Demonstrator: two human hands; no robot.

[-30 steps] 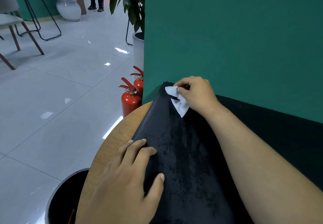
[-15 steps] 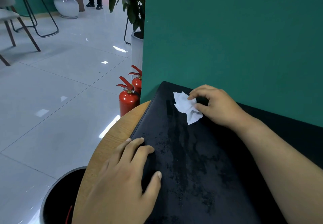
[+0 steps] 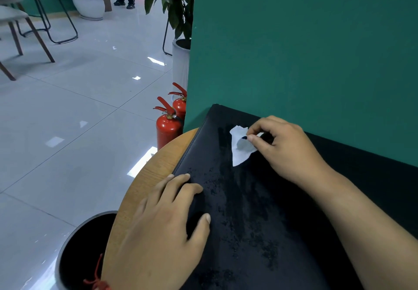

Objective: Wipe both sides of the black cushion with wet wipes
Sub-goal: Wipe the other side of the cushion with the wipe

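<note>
black cushion: flat on table, along its left edge | left hand: fingers flat, pressing it | right hand: pinches wet wipe near cushion's far corner | risk: light fingertip pinch may lose wipe, leaving patches unwiped

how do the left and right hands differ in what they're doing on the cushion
The left hand rests flat, fingers spread, on the black cushion at its near left edge; the right hand is curled near the far edge. The left hand holds nothing; the right hand pinches a white wet wipe against the surface. Both touch the cushion's top side.
</note>
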